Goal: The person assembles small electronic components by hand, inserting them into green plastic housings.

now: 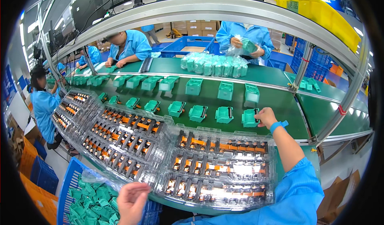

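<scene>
Head view: right hand (pixel 265 115) is reaching fwd, fingers closing on green housing (pixel 250 118) sitting on green conveyor belt (pixel 280 101), last in a row. Left hand (pixel 132 202) is hovering, fingers curled loosely, gripping nothing, over blue basket (pixel 66 189) w/ green parts. Clear trays (pixel 222 171) are lying btwn.

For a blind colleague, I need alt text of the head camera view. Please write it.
The person's right hand touches a green plastic housing on a green conveyor belt, while the left hand reaches over a blue basket of small green parts. Clear trays of orange and black components lie between, and other workers in blue coats stand across the belt.
</scene>
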`<control>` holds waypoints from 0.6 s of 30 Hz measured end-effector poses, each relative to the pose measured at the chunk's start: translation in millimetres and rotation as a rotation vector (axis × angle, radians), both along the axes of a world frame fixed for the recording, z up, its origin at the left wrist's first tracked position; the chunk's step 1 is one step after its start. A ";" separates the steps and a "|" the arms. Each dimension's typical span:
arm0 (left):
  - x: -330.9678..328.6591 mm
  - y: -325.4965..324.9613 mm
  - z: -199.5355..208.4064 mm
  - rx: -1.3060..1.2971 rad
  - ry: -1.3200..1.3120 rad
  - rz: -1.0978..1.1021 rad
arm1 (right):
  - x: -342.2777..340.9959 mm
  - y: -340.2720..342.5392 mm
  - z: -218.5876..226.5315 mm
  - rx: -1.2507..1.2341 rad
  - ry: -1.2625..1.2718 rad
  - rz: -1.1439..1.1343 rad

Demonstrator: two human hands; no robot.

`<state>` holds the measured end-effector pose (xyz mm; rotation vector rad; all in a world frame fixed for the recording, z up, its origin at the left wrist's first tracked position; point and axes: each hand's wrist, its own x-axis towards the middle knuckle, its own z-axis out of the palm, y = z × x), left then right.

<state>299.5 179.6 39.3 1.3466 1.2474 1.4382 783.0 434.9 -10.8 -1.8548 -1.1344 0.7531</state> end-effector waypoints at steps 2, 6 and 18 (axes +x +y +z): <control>-31.6 -14.8 2.4 0.018 0.073 0.104 | -1.7 10.2 -7.6 -0.153 0.076 -0.006; -87.5 -50.0 -12.2 -0.017 0.096 0.480 | -8.2 23.8 -14.4 -0.137 0.167 0.018; -208.0 -116.1 -58.5 -0.272 0.146 0.842 | -14.8 7.2 5.4 -0.150 -0.063 0.081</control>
